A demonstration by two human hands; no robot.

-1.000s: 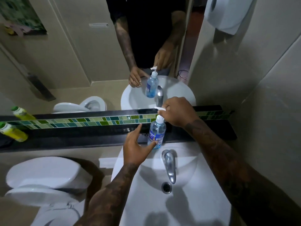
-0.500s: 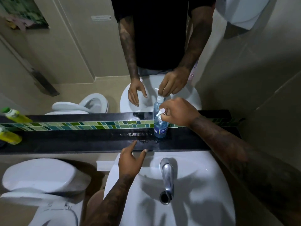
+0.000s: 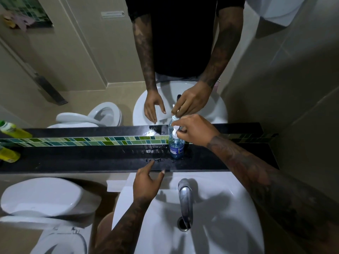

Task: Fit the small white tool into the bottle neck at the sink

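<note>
Bottle [image 3: 176, 146], small and clear with blue liquid and a blue label, stood upright on the black ledge [image 3: 91, 158] behind the white sink [image 3: 229, 208], right against the strip of green and teal tiles [image 3: 110, 140] below the mirror [image 3: 91, 70]. A white pump top [image 3: 175, 132] sat at its neck, and the right hand [image 3: 196, 130] pinched that white piece between thumb and fingertips, the other fingers curled loosely; how deep the piece sat in the neck could not be told. The left hand [image 3: 146, 182] hovered over the front edge of the ledge, open and holding nothing, its fingers spread, with the index fingertip touching or nearly touching the wet patch beside the bottle. A chrome tap [image 3: 185, 198] reached out over the basin toward the drain. A white toilet [image 3: 40, 197] stood to the left of the sink, and a yellow-green bottle [image 3: 9, 154] lay at the far left of the ledge.
</note>
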